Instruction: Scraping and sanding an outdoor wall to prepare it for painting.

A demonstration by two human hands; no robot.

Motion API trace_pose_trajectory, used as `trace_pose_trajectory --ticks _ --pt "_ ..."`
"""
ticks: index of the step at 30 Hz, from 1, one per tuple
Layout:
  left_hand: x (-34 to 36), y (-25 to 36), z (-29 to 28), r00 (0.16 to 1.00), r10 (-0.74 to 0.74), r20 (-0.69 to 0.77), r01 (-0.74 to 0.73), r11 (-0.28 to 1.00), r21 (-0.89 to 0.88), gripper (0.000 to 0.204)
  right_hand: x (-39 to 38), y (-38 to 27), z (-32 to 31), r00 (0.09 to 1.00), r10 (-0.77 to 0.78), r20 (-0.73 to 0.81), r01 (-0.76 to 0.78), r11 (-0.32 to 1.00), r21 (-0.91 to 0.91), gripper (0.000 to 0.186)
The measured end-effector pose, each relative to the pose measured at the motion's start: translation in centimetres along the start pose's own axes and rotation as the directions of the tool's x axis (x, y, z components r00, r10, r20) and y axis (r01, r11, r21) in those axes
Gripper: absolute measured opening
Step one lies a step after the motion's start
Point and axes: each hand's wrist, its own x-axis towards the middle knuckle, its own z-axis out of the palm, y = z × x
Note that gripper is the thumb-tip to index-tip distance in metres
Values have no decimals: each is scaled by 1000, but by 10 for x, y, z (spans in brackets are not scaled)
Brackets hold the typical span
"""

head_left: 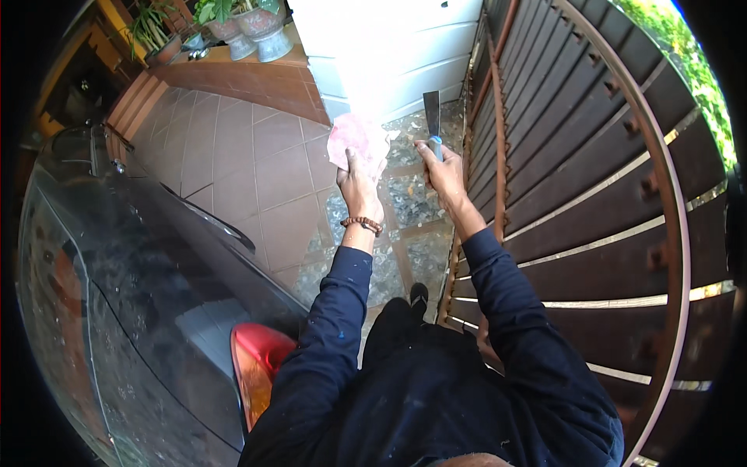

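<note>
My left hand [356, 187] grips a flat pink piece [348, 138] with pale, uneven edges; I cannot tell whether it is paper, cloth or a sheet of something else. My right hand [442, 175] is closed on the grey-and-blue handle of a scraper [432, 115], its dark flat blade pointing upward. Both hands are held out in front of the white wall [393, 47], the scraper a short way right of the pink piece and apart from it.
A dark car [140, 288] with a red tail light [261, 350] is close on my left. A brown slatted metal gate [568, 187] runs along my right. Potted plants [264, 35] stand on a ledge [233, 82] beyond the tiled floor [288, 210].
</note>
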Motion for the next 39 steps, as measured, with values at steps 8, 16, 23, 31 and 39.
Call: trace_pose_trajectory --ticks 8,16,23,31,39 --pt "124 -1 43 997 36 -61 -35 999 21 47 130 -2 50 989 75 128 -71 997 -38 24" --pt "279 4 66 990 -34 -134 34 999 -2 47 274 -4 114 976 184 118 -170 978 -120 23" --pt "393 44 100 995 -24 -95 26 999 19 52 356 -37 182 962 212 171 -201 976 -79 24" --pt "502 85 88 987 106 -118 -107 994 1 51 433 -42 272 958 137 253 -102 984 -146 24" --pt "608 156 55 934 201 -295 -194 980 53 50 505 -38 405 863 186 470 -140 981 -132 22"
